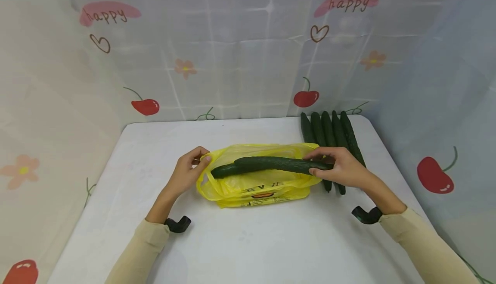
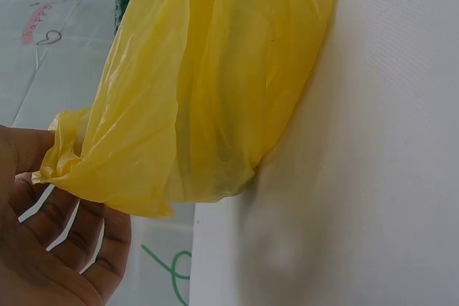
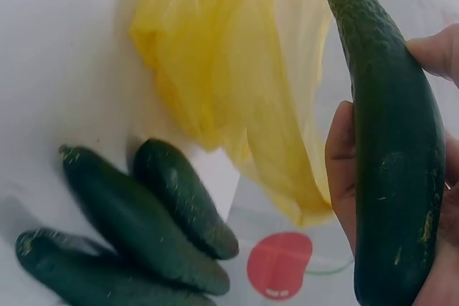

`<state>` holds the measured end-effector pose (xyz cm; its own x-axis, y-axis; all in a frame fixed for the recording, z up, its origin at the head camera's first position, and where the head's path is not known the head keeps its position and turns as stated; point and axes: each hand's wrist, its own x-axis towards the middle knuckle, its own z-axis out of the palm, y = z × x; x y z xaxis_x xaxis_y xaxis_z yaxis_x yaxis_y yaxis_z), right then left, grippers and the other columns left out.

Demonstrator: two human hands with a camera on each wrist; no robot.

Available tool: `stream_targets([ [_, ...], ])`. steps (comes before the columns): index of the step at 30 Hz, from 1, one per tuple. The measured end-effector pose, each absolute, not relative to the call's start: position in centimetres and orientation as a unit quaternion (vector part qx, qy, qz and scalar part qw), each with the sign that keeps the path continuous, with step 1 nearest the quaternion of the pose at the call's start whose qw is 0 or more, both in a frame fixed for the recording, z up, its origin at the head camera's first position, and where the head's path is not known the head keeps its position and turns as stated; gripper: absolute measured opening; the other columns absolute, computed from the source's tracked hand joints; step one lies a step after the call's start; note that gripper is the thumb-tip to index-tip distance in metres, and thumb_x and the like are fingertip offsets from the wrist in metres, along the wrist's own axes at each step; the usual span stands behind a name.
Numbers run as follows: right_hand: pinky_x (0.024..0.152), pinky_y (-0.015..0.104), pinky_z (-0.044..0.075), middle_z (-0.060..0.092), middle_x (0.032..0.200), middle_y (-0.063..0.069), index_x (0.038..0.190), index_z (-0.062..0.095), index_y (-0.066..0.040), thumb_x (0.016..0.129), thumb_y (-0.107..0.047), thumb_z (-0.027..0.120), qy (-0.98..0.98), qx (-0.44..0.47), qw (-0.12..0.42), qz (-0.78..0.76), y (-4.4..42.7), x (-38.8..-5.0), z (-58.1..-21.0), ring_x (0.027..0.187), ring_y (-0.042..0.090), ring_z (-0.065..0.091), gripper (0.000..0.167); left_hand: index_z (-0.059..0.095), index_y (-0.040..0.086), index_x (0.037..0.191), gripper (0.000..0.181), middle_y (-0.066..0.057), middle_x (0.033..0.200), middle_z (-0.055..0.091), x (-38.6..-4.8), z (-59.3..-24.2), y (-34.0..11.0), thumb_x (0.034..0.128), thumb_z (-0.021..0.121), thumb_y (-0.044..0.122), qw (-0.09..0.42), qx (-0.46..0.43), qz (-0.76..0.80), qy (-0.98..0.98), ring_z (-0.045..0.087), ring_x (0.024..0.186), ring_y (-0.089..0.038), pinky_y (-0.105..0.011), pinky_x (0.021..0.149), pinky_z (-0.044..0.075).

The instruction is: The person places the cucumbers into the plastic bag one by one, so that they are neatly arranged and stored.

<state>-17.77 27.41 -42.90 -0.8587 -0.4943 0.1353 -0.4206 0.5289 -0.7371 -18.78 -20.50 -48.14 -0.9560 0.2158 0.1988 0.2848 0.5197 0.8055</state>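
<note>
A yellow plastic bag lies on the white table, its mouth spread toward the back. My left hand pinches the bag's left rim between thumb and finger; in the left wrist view the bag hangs from that pinch. With my right hand I grip one end of a dark green cucumber, which lies level across the bag's mouth. Beyond its far tip shows a piece of what looks like another cucumber, inside the bag. In the right wrist view, fingers and thumb wrap the held cucumber.
A row of several cucumbers lies side by side at the table's back right, partly behind my right hand. White table surface stretches in front of the bag. A printed curtain stands behind the table.
</note>
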Motion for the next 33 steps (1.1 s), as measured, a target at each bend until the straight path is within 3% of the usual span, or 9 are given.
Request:
stream_targets([
  [9,0.083,0.024,0.061,0.077,0.120,-0.002,0.122,0.077,-0.023,0.092,-0.017,0.083,0.871,-0.307,0.062,-0.380,24.6,-19.1,-43.3,0.098,0.012,0.065,0.032,0.071,0.017,0.113,0.013,-0.003,0.107,0.072,-18.8,-47.9,-20.4,0.1093,0.065,0.028,0.039,-0.148,-0.471,-0.869,0.061,0.098,-0.020,-0.027,0.088,0.052],
  [20,0.092,0.038,0.059,0.077,0.121,-0.009,0.122,0.078,-0.030,0.093,-0.022,0.081,0.863,-0.327,0.093,-0.374,21.7,-20.6,-44.0,0.103,0.014,0.065,0.030,0.071,0.017,0.113,0.014,-0.003,0.105,0.071,-18.7,-47.7,-20.2,0.1095,0.064,0.029,0.034,-0.149,-0.474,-0.867,0.059,0.096,-0.022,-0.026,0.086,0.050],
  [28,0.095,0.037,0.058,0.077,0.125,-0.011,0.122,0.078,-0.032,0.092,-0.025,0.083,0.861,-0.348,0.101,-0.357,20.1,-21.7,-44.5,0.107,0.013,0.066,0.032,0.071,0.016,0.114,0.014,-0.004,0.106,0.071,-18.6,-47.6,-20.2,0.1098,0.064,0.027,0.034,-0.146,-0.479,-0.865,0.058,0.096,-0.022,-0.025,0.086,0.050],
  [33,0.104,0.046,0.059,0.076,0.128,-0.007,0.123,0.078,-0.027,0.090,-0.024,0.085,0.868,-0.370,0.088,-0.320,19.0,-21.5,-44.2,0.115,0.017,0.069,0.034,0.070,0.016,0.114,0.013,-0.005,0.104,0.069,-18.5,-47.4,-20.1,0.1097,0.064,0.027,0.035,-0.142,-0.481,-0.864,0.057,0.095,-0.023,-0.026,0.084,0.049],
])
